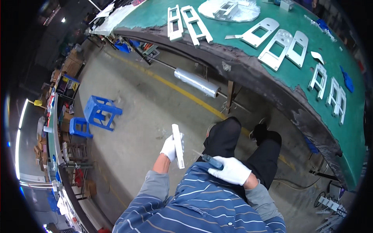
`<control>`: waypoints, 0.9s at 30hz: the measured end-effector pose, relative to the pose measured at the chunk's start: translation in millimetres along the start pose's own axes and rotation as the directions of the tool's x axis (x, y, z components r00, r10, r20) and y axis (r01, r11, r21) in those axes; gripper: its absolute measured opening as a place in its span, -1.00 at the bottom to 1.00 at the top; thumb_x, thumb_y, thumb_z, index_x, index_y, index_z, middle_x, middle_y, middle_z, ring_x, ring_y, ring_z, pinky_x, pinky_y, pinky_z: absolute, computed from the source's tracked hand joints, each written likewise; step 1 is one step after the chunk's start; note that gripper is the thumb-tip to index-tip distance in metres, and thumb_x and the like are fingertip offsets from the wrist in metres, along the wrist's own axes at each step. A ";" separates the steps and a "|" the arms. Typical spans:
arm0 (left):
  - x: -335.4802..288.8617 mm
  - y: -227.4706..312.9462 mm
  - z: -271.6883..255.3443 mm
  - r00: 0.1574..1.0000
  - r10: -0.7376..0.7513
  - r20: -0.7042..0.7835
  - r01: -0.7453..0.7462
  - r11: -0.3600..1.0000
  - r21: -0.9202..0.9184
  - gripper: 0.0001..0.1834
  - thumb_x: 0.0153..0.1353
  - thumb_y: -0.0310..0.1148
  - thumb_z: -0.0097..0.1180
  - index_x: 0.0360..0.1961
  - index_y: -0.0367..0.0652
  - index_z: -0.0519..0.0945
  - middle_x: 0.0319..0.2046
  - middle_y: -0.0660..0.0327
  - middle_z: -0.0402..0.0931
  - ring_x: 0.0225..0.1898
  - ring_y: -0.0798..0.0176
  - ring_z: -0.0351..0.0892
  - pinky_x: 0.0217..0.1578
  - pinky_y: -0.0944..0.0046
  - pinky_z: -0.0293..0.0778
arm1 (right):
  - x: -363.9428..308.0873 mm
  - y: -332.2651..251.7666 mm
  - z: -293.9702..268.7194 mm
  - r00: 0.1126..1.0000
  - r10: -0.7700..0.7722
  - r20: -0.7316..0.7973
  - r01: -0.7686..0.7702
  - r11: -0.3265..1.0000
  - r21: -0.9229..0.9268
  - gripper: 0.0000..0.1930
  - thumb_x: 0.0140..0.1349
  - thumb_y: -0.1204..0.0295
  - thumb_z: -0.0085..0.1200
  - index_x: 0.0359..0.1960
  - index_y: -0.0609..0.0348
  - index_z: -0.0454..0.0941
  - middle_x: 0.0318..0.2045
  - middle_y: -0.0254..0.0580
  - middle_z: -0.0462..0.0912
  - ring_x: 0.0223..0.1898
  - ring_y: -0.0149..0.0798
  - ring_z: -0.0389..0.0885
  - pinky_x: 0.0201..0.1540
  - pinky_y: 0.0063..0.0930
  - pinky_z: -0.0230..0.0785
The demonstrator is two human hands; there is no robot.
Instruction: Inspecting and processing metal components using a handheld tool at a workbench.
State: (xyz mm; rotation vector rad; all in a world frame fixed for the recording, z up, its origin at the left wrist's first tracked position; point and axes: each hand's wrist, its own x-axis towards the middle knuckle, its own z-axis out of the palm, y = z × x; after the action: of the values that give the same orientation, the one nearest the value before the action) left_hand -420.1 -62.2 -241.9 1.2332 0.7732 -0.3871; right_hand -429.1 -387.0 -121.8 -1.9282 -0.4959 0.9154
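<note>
The left hand [169, 148], in a white glove, is closed around one long white plastic frame piece [178, 145], held upright and edge-on above the floor, well apart from the bench. The right hand [232, 170], also gloved white, grips one small blue-handled knife [211, 161] whose thin blade points toward the frame piece; blade and piece are near each other, though contact cannot be told.

Count on the green bench top [351, 128]: two ladder-like white frames [189, 23] at the upper left; three flat white plates with cut-outs [280, 44] side by side; three narrower white frames [330, 89] toward the right end; one clear plastic sheet with parts [230, 10] on it at the far edge. Small blue items lie near the right end — kind not discernible.

The bench edge is dark and ragged. One roll of clear film [196, 82] hangs on a rod below it. The floor is grey concrete with a yellow line [176, 88]. Two blue plastic stools [101, 112] stand at left, beside cluttered shelving.
</note>
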 end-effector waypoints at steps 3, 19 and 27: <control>5.5 1.8 3.6 0.983 0.177 0.044 -0.181 0.977 0.114 -0.65 0.36 -0.45 0.06 0.15 -0.14 0.59 -0.21 0.20 0.65 -0.32 0.37 0.56 -0.25 0.34 0.52 | -0.2 1.8 -6.4 0.994 0.014 0.105 -0.019 0.999 0.044 -0.54 0.39 0.03 0.19 0.08 0.15 0.65 -0.20 -0.14 0.80 -0.27 -0.09 0.73 -0.08 -0.29 0.53; 12.4 328.8 297.4 0.633 0.585 0.507 -0.770 0.406 0.493 -0.53 0.33 -0.48 0.03 0.28 -0.16 0.48 -0.12 0.04 0.64 -0.42 0.32 0.62 -0.48 0.39 0.57 | -11.2 137.4 -23.0 0.968 0.247 0.043 -0.179 0.561 0.809 -0.55 0.37 0.36 0.27 0.20 0.39 0.54 -0.31 -0.02 0.74 -0.36 -0.20 0.72 -0.12 -0.39 0.60; 127.2 445.2 456.0 0.493 0.703 0.512 -0.774 0.084 0.628 -0.40 0.24 -0.55 0.16 0.35 -0.04 0.54 -0.03 0.10 0.69 -0.31 0.31 0.72 -0.33 0.34 0.72 | -12.0 156.5 -34.4 0.971 0.218 0.096 -0.176 0.385 0.906 -0.53 0.39 0.36 0.23 0.23 0.40 0.52 -0.27 0.00 0.74 -0.34 -0.20 0.74 -0.13 -0.43 0.58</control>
State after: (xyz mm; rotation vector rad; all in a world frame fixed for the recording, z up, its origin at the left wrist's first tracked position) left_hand 100.9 -335.2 34.3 2.3242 -0.3339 0.1432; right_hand -414.3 -492.6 -242.0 -0.9436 0.2945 0.9929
